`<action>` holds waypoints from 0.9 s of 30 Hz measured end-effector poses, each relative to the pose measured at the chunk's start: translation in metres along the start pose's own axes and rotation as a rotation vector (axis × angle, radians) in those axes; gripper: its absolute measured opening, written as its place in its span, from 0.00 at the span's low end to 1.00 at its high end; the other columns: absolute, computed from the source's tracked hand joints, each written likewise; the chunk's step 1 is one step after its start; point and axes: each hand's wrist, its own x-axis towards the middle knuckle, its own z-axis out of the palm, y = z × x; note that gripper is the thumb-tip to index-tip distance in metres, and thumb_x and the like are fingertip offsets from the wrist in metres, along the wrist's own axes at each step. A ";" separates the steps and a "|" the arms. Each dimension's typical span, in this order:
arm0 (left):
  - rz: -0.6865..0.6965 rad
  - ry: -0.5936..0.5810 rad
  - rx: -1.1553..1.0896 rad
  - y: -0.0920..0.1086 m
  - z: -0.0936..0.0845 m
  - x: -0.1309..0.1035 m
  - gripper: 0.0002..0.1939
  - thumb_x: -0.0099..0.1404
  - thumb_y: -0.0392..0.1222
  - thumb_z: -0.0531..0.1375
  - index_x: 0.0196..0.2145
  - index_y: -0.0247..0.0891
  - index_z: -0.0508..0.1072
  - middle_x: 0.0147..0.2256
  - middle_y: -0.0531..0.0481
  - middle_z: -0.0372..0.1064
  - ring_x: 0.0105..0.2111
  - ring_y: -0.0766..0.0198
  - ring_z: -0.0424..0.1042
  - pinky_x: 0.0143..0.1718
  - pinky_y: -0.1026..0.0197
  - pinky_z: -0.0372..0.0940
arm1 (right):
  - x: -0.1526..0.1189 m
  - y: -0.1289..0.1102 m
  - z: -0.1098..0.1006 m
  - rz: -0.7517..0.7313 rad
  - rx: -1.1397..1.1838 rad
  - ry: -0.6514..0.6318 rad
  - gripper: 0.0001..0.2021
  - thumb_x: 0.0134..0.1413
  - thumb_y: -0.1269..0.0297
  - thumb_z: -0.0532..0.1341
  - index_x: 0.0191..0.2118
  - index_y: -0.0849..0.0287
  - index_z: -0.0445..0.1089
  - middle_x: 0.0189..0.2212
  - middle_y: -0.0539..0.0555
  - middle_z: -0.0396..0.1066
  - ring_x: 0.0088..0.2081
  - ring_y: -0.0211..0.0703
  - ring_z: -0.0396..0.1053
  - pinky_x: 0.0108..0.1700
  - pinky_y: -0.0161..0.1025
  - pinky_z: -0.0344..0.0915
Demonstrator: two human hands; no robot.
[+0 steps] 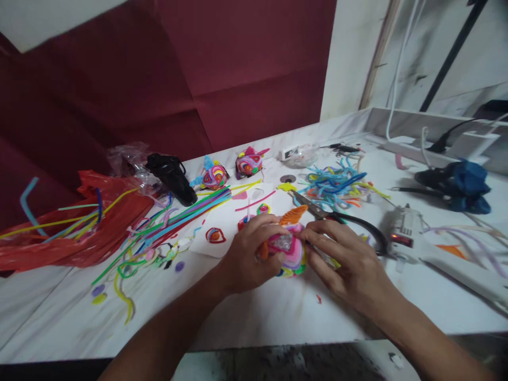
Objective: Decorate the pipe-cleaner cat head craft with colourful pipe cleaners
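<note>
A colourful craft piece (292,254) with pink, purple and green bands and an orange fin on top is held over the white table. My left hand (254,254) grips its left side, fingers over the top and thumb on the front. At its right side my right hand (343,256) has its fingers bent and pressed against the edge; whether they pinch a small part there is hidden. Black-handled scissors (337,214) lie just behind my right hand. White paper (198,241) with a red spiral eye shape (215,235) on it is left of my hands.
Two finished-looking colourful pieces (214,175) (250,163) stand at the back. Pipe cleaners (190,211) and a red bag (79,238) lie left. A blue pile (329,182), a glue gun (408,233) and a dark blue bundle (460,185) are right.
</note>
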 end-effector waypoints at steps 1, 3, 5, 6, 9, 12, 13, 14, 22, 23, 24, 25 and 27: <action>0.002 0.000 0.001 0.000 0.000 0.000 0.17 0.63 0.41 0.60 0.50 0.40 0.70 0.52 0.40 0.66 0.54 0.52 0.69 0.55 0.47 0.66 | 0.000 0.000 0.000 -0.001 0.000 -0.006 0.10 0.61 0.73 0.57 0.46 0.59 0.71 0.40 0.57 0.71 0.40 0.45 0.71 0.40 0.44 0.68; 0.003 -0.007 0.002 -0.001 0.000 0.000 0.18 0.63 0.41 0.60 0.51 0.41 0.69 0.53 0.40 0.66 0.55 0.51 0.68 0.55 0.47 0.66 | 0.000 0.001 0.001 -0.002 0.000 -0.014 0.10 0.62 0.73 0.57 0.46 0.59 0.71 0.40 0.57 0.71 0.41 0.45 0.70 0.41 0.43 0.67; 0.000 -0.014 0.007 -0.002 0.000 -0.001 0.18 0.63 0.41 0.60 0.52 0.41 0.69 0.53 0.39 0.66 0.55 0.51 0.67 0.56 0.46 0.65 | -0.001 0.002 0.002 -0.012 0.000 0.001 0.10 0.62 0.74 0.57 0.47 0.59 0.70 0.41 0.57 0.71 0.42 0.44 0.70 0.42 0.42 0.67; -0.003 -0.016 0.009 -0.002 0.000 -0.001 0.18 0.64 0.41 0.60 0.52 0.41 0.69 0.53 0.39 0.65 0.55 0.51 0.67 0.56 0.45 0.65 | -0.001 0.002 0.002 -0.020 0.000 0.012 0.10 0.62 0.74 0.58 0.47 0.60 0.70 0.41 0.57 0.71 0.42 0.44 0.70 0.42 0.42 0.67; -0.008 -0.020 0.007 -0.004 0.000 -0.002 0.19 0.63 0.42 0.61 0.52 0.41 0.68 0.54 0.39 0.65 0.55 0.51 0.67 0.56 0.45 0.65 | -0.002 0.003 0.004 -0.043 -0.010 0.048 0.11 0.61 0.75 0.59 0.48 0.60 0.71 0.41 0.57 0.71 0.41 0.44 0.70 0.41 0.42 0.67; -0.007 -0.027 -0.003 -0.005 -0.001 -0.003 0.20 0.63 0.41 0.61 0.53 0.41 0.68 0.54 0.39 0.64 0.55 0.51 0.67 0.56 0.45 0.65 | -0.003 0.002 0.005 -0.050 -0.030 0.071 0.11 0.60 0.75 0.59 0.47 0.61 0.71 0.41 0.58 0.72 0.41 0.45 0.71 0.41 0.43 0.66; -0.007 -0.028 -0.005 -0.006 -0.002 -0.003 0.20 0.63 0.41 0.61 0.53 0.41 0.68 0.54 0.40 0.64 0.55 0.51 0.67 0.56 0.45 0.65 | -0.003 0.002 0.006 -0.051 -0.034 0.077 0.11 0.60 0.75 0.60 0.47 0.62 0.72 0.40 0.58 0.72 0.41 0.45 0.71 0.42 0.43 0.66; -0.009 -0.029 -0.008 -0.006 -0.002 -0.003 0.20 0.63 0.41 0.60 0.53 0.42 0.68 0.54 0.40 0.65 0.55 0.51 0.67 0.57 0.45 0.64 | -0.003 0.002 0.006 -0.050 -0.036 0.081 0.11 0.60 0.75 0.60 0.47 0.63 0.72 0.40 0.58 0.73 0.41 0.45 0.71 0.42 0.43 0.66; -0.011 -0.034 -0.011 -0.005 -0.002 -0.002 0.20 0.63 0.42 0.60 0.53 0.41 0.68 0.54 0.39 0.64 0.56 0.51 0.66 0.57 0.45 0.64 | -0.002 0.001 0.005 -0.054 -0.051 0.078 0.11 0.60 0.75 0.59 0.47 0.64 0.72 0.41 0.59 0.73 0.41 0.45 0.71 0.43 0.44 0.66; -0.011 -0.034 -0.011 -0.005 -0.003 -0.002 0.19 0.63 0.43 0.61 0.53 0.41 0.68 0.54 0.39 0.64 0.55 0.51 0.67 0.56 0.45 0.64 | -0.001 0.001 0.005 -0.055 -0.056 0.068 0.11 0.61 0.75 0.59 0.48 0.64 0.72 0.41 0.59 0.73 0.41 0.45 0.71 0.43 0.44 0.66; -0.012 -0.034 -0.010 -0.004 -0.003 -0.002 0.19 0.64 0.43 0.61 0.53 0.41 0.69 0.54 0.39 0.65 0.55 0.51 0.67 0.56 0.46 0.64 | -0.001 0.001 0.004 -0.057 -0.061 0.056 0.11 0.61 0.74 0.59 0.48 0.64 0.71 0.41 0.59 0.73 0.41 0.45 0.70 0.42 0.44 0.65; -0.013 -0.033 -0.008 -0.004 -0.003 -0.001 0.19 0.64 0.44 0.61 0.52 0.41 0.69 0.54 0.39 0.65 0.55 0.51 0.67 0.56 0.46 0.64 | -0.001 0.001 0.004 -0.060 -0.068 0.044 0.11 0.61 0.74 0.59 0.49 0.64 0.71 0.41 0.59 0.72 0.41 0.45 0.70 0.42 0.44 0.65; -0.014 -0.034 -0.007 -0.003 -0.003 -0.001 0.19 0.64 0.44 0.61 0.52 0.40 0.69 0.53 0.39 0.65 0.55 0.50 0.67 0.56 0.46 0.65 | 0.001 0.002 0.003 -0.070 -0.085 0.021 0.11 0.61 0.73 0.59 0.48 0.63 0.71 0.41 0.58 0.72 0.41 0.46 0.70 0.42 0.45 0.65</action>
